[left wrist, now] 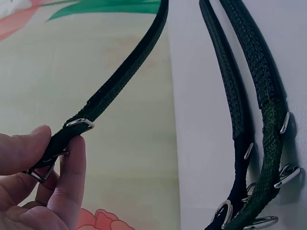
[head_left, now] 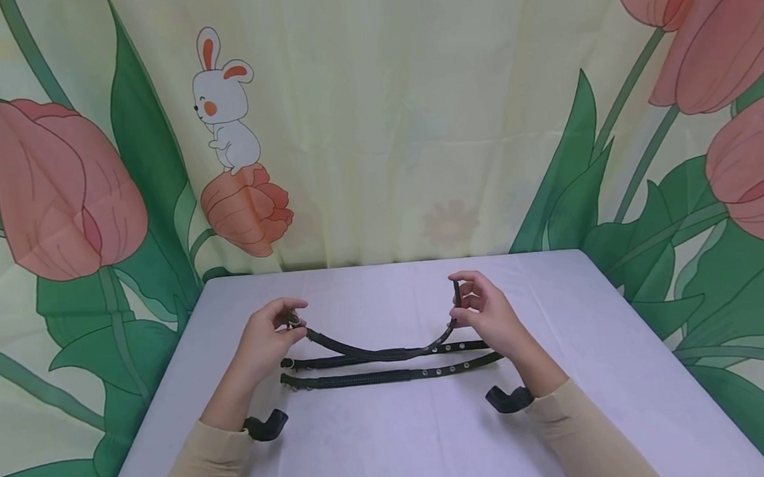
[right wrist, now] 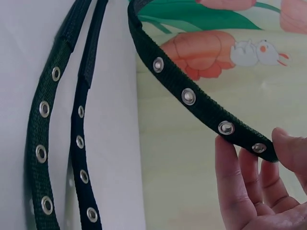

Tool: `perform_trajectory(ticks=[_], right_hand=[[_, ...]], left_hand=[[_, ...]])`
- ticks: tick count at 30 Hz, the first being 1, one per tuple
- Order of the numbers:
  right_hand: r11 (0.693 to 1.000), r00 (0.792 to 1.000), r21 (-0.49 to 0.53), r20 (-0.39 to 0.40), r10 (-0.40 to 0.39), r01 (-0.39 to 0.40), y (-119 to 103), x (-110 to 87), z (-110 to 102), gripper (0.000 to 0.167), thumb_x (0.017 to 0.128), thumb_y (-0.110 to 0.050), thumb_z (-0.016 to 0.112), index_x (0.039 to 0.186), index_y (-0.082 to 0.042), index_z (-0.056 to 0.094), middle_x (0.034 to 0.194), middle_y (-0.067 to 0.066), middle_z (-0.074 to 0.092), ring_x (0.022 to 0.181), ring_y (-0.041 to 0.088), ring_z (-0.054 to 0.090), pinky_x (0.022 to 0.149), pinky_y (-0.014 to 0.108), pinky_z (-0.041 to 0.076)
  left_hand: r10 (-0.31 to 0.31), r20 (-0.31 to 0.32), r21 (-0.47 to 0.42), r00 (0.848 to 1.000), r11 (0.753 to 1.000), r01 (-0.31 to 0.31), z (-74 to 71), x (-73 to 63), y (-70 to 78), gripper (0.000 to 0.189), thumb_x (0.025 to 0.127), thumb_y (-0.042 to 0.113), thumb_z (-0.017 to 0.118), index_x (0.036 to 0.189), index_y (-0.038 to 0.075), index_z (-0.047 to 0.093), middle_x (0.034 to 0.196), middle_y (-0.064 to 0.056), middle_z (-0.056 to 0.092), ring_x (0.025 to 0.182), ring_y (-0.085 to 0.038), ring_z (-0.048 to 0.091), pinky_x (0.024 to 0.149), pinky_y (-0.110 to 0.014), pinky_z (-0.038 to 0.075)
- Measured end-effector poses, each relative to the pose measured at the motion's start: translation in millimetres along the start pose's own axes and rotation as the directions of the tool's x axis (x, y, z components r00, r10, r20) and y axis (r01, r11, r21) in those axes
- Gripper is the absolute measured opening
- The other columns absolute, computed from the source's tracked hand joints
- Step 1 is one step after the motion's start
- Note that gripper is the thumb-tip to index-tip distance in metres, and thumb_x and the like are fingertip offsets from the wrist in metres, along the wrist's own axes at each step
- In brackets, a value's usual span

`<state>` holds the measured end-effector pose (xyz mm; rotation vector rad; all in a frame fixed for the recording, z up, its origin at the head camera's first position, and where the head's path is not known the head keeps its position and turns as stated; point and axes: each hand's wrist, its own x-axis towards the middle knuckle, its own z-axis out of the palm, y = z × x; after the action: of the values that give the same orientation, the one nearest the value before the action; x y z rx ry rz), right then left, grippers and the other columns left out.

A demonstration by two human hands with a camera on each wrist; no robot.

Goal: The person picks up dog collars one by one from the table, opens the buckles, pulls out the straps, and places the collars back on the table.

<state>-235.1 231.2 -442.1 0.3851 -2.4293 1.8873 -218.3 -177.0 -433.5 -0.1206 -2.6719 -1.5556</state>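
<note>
A dark webbing collar [head_left: 336, 345] sags between both hands above the table. My left hand [head_left: 263, 342] pinches its buckle end between thumb and fingers; the metal buckle [left wrist: 41, 175] and a metal loop [left wrist: 80, 124] show in the left wrist view. At the other end, my right hand [head_left: 490, 318] pinches the tip by the last eyelet [right wrist: 259, 148]. Two similar collars lie side by side below, a middle one [head_left: 327, 361] and a nearer one [head_left: 364, 379]. Their eyelets [right wrist: 44, 109] line the right ends, with metal rings [left wrist: 288, 175] at the left.
A white cloth covers the table [head_left: 381, 443]. Behind its far edge hangs a curtain [head_left: 375, 122] printed with tulips and a rabbit. A black wrist device [head_left: 266, 426] is at the left wrist, another black device [head_left: 508, 398] at the right.
</note>
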Motion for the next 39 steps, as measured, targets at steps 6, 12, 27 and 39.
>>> perform_trajectory(ticks=[6, 12, 27, 39], right_hand=[[1.0, 1.0, 0.024, -0.007, -0.012, 0.013, 3.3, -4.8, -7.8, 0.058, 0.097, 0.011, 0.067, 0.149, -0.009, 0.051, 0.113, 0.023, 0.056, 0.092, 0.019, 0.071, 0.079, 0.041, 0.068], [0.996, 0.998, 0.068, -0.036, -0.046, 0.048, 5.6, -8.1, -14.8, 0.053, 0.1, 0.011, 0.065, 0.148, -0.006, 0.05, 0.109, 0.015, 0.058, 0.092, 0.015, 0.074, 0.079, 0.039, 0.068], [0.992, 0.988, 0.08, -0.128, -0.084, 0.095, 9.4, -12.0, -23.3, 0.048, 0.098, 0.01, 0.069, 0.138, -0.01, 0.051, 0.106, 0.009, 0.06, 0.093, 0.011, 0.075, 0.081, 0.033, 0.067], [1.0, 0.988, 0.023, -0.155, 0.017, -0.014, 10.4, -20.4, -29.8, 0.039, 0.098, 0.003, 0.074, 0.131, -0.005, 0.055, 0.109, 0.013, 0.068, 0.095, 0.012, 0.08, 0.082, 0.036, 0.066]], left_hand=[[0.019, -0.005, 0.044, 1.0, 0.999, -0.019, -1.8, -1.3, -3.5, 0.027, 0.097, -0.001, 0.075, 0.122, 0.008, 0.073, 0.12, -0.014, 0.07, 0.119, -0.033, 0.07, 0.093, -0.038, 0.061], [0.001, -0.028, 0.101, 1.0, 0.995, 0.002, -4.6, -1.7, -5.2, 0.02, 0.098, 0.004, 0.076, 0.117, 0.01, 0.073, 0.123, -0.013, 0.067, 0.121, -0.035, 0.065, 0.095, -0.043, 0.06], [-0.035, -0.005, 0.184, 0.999, 0.982, 0.035, -9.5, 0.5, -15.9, 0.013, 0.095, 0.007, 0.08, 0.103, 0.01, 0.071, 0.117, -0.013, 0.07, 0.111, -0.033, 0.066, 0.087, -0.041, 0.057], [-0.101, -0.037, -0.003, 0.994, 0.995, 0.101, -11.5, -0.7, -16.8, 0.03, 0.091, 0.003, 0.084, 0.107, 0.007, 0.059, 0.117, -0.014, 0.068, 0.109, -0.027, 0.068, 0.088, -0.031, 0.056]])
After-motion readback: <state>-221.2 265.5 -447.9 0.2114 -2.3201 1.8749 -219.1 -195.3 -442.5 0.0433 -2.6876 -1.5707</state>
